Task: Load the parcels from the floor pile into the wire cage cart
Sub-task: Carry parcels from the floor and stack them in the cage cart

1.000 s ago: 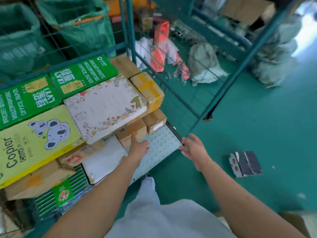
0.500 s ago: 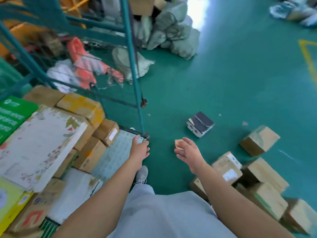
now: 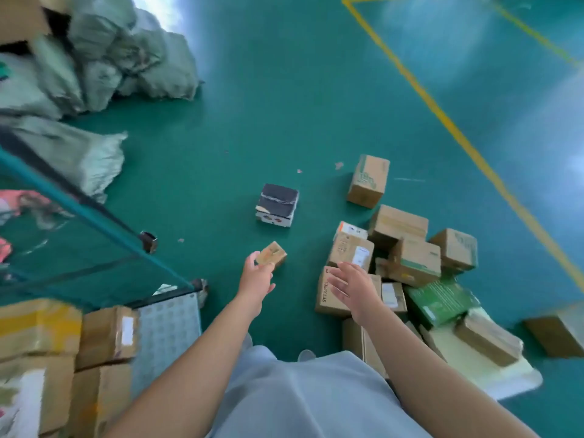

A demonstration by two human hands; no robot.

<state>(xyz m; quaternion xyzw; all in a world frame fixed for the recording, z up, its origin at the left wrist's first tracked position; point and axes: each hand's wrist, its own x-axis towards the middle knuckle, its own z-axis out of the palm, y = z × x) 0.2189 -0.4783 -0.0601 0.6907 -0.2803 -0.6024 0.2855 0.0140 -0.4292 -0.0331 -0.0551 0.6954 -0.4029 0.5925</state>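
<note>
While brown cardboard parcels (image 3: 401,248) lie heaped on green floor (image 3: 284,105) at right, left hand (image 3: 256,276) fingers loose near small brown box (image 3: 271,254), contact unclear, right hand (image 3: 355,287) fingers spread over heap, teal wire cage cart (image 3: 94,216) at left

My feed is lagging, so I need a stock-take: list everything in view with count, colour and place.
floor pile: about a dozen parcels, brown cardboard plus one green, floor at right.
small box: one, brown, on the floor just beyond the left fingertips.
black-topped box: one, black over white, alone on the floor, centre.
wire cage cart: one, teal frame, left.
loaded parcels: several, brown, inside the cart, lower left.
sacks: a heap, grey-green, top left.
floor line: yellow, upper right.
left hand: fingers relaxed, empty.
right hand: fingers spread, empty, over the pile.
</note>
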